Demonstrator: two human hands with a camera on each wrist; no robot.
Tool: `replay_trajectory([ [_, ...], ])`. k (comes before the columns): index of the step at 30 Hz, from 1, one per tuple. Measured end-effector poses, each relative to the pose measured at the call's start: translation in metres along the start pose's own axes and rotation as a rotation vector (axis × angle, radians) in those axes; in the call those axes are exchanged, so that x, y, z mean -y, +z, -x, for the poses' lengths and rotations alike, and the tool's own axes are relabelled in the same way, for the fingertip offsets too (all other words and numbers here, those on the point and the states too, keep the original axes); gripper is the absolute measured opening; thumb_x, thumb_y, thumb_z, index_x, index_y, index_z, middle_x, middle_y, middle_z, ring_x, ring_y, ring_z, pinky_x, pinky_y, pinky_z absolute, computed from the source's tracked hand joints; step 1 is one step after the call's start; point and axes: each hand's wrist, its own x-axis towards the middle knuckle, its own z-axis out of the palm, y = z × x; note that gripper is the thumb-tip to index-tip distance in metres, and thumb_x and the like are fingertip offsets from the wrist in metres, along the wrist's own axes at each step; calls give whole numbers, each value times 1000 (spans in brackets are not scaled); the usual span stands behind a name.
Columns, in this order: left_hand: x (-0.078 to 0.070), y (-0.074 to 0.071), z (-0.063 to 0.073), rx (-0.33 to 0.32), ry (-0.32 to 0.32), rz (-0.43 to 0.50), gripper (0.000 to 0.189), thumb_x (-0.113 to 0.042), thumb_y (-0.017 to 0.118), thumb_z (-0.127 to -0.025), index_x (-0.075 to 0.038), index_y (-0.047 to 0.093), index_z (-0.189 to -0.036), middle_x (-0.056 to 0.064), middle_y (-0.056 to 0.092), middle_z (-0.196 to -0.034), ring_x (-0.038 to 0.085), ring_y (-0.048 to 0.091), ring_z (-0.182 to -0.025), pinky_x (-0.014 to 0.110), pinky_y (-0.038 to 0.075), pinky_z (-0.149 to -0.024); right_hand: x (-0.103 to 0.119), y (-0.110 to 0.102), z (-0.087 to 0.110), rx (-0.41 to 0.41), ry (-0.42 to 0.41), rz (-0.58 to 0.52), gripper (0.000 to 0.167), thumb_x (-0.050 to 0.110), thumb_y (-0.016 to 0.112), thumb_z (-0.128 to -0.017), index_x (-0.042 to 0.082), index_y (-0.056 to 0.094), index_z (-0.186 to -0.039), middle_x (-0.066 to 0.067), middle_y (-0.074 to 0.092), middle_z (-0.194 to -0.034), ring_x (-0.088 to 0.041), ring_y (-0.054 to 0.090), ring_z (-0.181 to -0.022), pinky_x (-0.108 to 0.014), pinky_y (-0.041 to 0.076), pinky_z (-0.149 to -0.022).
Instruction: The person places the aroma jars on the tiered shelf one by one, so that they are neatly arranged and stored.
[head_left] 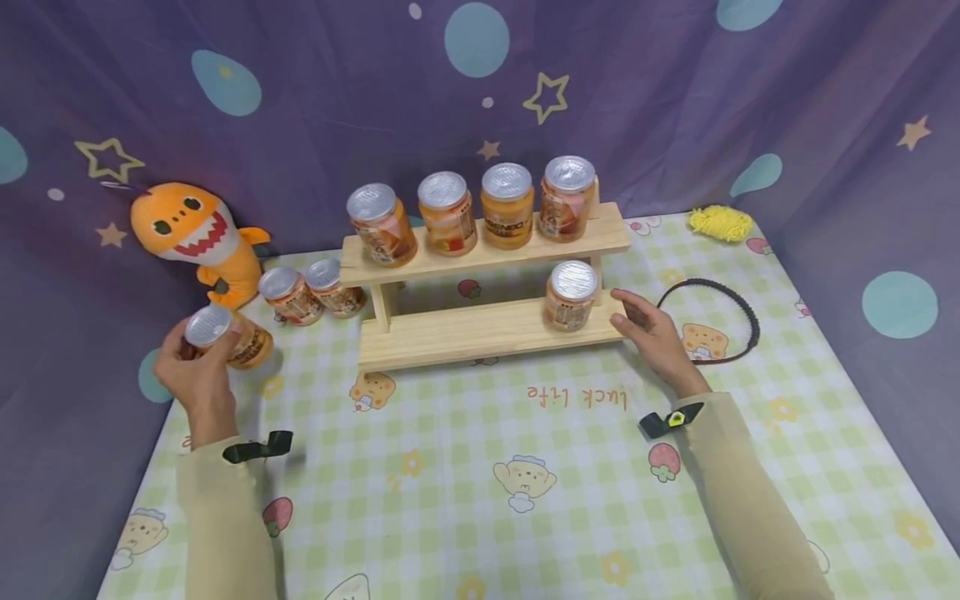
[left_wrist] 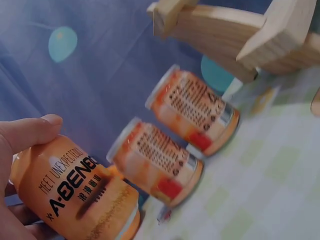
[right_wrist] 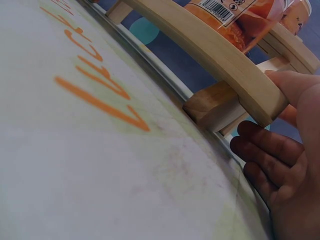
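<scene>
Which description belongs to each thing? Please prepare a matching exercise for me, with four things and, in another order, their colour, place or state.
Things
1. Left hand
2. Right hand
3. Plush toy
4. Stringy bundle

Descriptions
A. Yellow, near the table's back edge
B. Gripping a jar
C. At one end of the wooden shelf
D. Orange, with a toothy mouth

Right pairs: 1-B, 2-C, 3-D, 4-A

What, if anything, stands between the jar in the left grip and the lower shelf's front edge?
Nothing visible stands between the held jar and the front of the lower shelf. Two other jars stand just behind that path, so swinging farther back might bump them.
</scene>
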Motion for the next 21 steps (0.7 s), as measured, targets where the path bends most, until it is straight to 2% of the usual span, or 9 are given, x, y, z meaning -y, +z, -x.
replay_trajectory([
  [4,-6,3,10,25,12,-9,53,10,89,-61,-11,75,-108,2,69,-110,13,62,-101,18,51,-83,-16,-1,-6,-4,-3,9,52,27,57,-102,9,45,-150,-14,47,-155,-35,46,-141,-11,35,-104],
  [13,-20,9,37,103,106,-57,54,9,88,-63,-8,74,-113,-3,71,-103,11,63,-95,17,50,-82,-16,-1,-6,0,0,18,53,28,57,-102,9,44,-150,-13,45,-156,-35,45,-143,-23,37,-112],
  [21,-26,16,59,194,163,-21,54,12,87,-64,-4,74,-114,-2,72,-99,11,65,-87,15,54,-77,-17,-1,-5,-3,1,19,53,28,57,-103,9,44,-150,-13,45,-156,-35,45,-142,-14,35,-107],
])
